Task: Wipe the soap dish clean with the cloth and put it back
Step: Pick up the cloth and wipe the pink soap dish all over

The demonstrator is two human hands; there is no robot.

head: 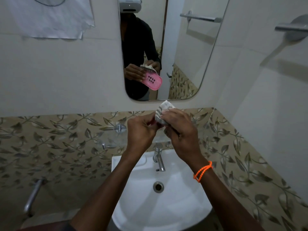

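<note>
Head view. The left hand [141, 129] gripped the pink plastic soap dish [152, 124], of which only a pink sliver showed between the two hands; the rest was hidden behind the fingers. The right hand [179, 125], an orange bead bracelet [202, 170] on its wrist, clutched a bunched, patterned cloth [164, 108] against the dish, the cloth's free corner standing up above the knuckles. Both hands were raised together above the tap [159, 160] and white washbasin [183, 205].

The mirror [183, 55] beyond the hands gave the clearer account: its reflection showed an oval pink dish with drain slots in its floor, held at one end while the cloth covered the rim beside that hold.

Judged from this, the dish was light, thin-walled and stiff, possibly slick with soap residue, so an end or rim grip with thumb opposing fingers suited it best. The cloth was soft and conformed readily to rim and slots.
</note>
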